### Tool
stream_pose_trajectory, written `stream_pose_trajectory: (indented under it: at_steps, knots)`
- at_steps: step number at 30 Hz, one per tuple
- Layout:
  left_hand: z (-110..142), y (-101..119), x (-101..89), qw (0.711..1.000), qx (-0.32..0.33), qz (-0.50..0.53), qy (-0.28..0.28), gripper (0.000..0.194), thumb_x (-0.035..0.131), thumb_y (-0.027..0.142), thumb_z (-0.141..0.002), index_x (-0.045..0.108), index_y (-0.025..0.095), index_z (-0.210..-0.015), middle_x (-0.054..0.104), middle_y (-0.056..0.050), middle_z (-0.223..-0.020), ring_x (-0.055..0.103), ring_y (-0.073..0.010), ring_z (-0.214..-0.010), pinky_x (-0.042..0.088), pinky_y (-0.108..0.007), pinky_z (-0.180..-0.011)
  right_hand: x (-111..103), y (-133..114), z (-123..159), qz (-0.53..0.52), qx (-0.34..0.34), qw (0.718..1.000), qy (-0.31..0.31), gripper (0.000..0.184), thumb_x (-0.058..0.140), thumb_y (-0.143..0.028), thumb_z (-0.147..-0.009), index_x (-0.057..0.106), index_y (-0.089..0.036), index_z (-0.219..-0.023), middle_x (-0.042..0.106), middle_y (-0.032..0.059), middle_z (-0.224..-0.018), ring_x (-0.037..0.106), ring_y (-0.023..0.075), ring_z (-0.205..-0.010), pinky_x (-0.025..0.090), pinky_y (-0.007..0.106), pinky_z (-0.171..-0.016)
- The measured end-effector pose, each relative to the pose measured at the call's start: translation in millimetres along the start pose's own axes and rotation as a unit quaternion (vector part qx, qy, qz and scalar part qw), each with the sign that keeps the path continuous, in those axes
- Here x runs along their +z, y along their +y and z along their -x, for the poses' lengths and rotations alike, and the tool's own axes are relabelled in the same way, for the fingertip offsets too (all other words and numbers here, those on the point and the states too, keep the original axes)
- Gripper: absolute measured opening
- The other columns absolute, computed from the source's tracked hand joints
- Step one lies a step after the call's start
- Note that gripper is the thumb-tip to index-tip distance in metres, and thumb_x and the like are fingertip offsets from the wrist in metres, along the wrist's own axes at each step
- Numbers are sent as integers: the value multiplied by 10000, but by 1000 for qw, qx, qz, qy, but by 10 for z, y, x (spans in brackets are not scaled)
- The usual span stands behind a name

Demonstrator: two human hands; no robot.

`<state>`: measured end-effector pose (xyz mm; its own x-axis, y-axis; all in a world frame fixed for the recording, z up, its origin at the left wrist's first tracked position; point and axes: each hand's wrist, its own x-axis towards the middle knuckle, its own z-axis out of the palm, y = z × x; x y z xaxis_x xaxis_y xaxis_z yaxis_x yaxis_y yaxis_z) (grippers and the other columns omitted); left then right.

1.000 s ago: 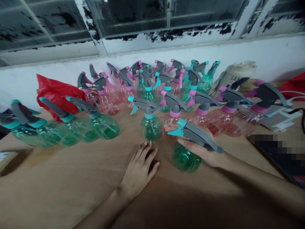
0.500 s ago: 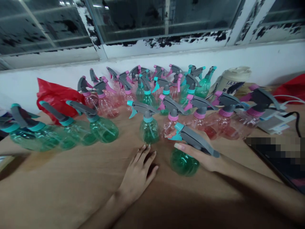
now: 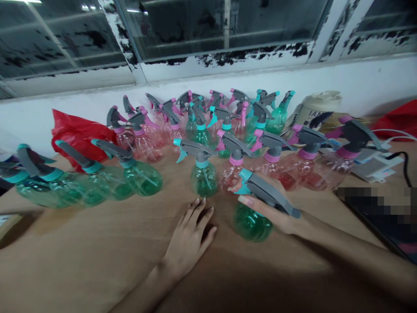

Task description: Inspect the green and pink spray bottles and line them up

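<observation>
My right hand (image 3: 273,208) is wrapped round the neck of a green spray bottle (image 3: 252,224) with a grey and teal trigger head. Part of the bottle's collar is hidden by my fingers. My left hand (image 3: 189,239) lies flat on the table with fingers spread, holding nothing. Its fingertips are close to the base of another green spray bottle (image 3: 204,179), which stands upright. Just behind my right hand is a pink spray bottle (image 3: 230,174), partly covered by the hand.
Several green bottles (image 3: 142,177) stand at the left, and pink bottles (image 3: 298,169) at the right. More bottles crowd toward the wall. A red plastic bag (image 3: 76,134), a printed cup (image 3: 321,108), a white device (image 3: 374,163) and a dark tablet-like slab (image 3: 368,217) lie around them.
Almost nothing differs. Both hands keep their places, the right one still round the green spray bottle; the view shifts very slightly.
</observation>
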<state>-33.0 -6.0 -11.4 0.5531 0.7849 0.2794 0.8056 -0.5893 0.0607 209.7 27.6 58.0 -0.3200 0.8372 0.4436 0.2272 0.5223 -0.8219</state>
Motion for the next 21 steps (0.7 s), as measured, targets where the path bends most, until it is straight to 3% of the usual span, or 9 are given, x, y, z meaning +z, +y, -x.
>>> stream_pose_trajectory:
  at_steps: [4,9,17,21]
  knots:
    - [-3,0,-4,1000,-2,2,-4,379,442,321,-966,500,162,-1304,458,-131,-1413,385,-288,-1331,371,-480,-1058,3,-54,-24,-11,29,999,-8,208,619,-351,-842,648,-251,-1022,684,19,-926,652,191,-846,521,358,-806]
    - [-9,14,-13,1000,-6,0,-10,384,447,324,-963,502,154,-1303,462,-133,-1408,380,-292,-1333,367,-480,-1061,12,-81,-22,-12,23,1000,-7,342,624,-314,-839,632,-243,-1173,678,50,-1113,635,211,-1021,472,371,-954]
    - [-4,10,-10,1000,-10,7,-6,371,441,324,-965,507,178,-1299,457,-116,-1418,374,-281,-1339,364,-472,-1065,27,-32,-2,-36,43,998,-9,371,630,-318,-842,612,-263,-1209,693,38,-1061,651,209,-978,510,386,-922]
    - [-9,7,-13,1000,-9,2,-14,381,441,334,-965,510,167,-1300,458,-122,-1415,379,-284,-1336,366,-471,-1063,25,-14,11,-47,32,998,-15,391,623,-301,-850,589,-268,-1237,678,39,-1119,631,201,-1052,499,366,-947]
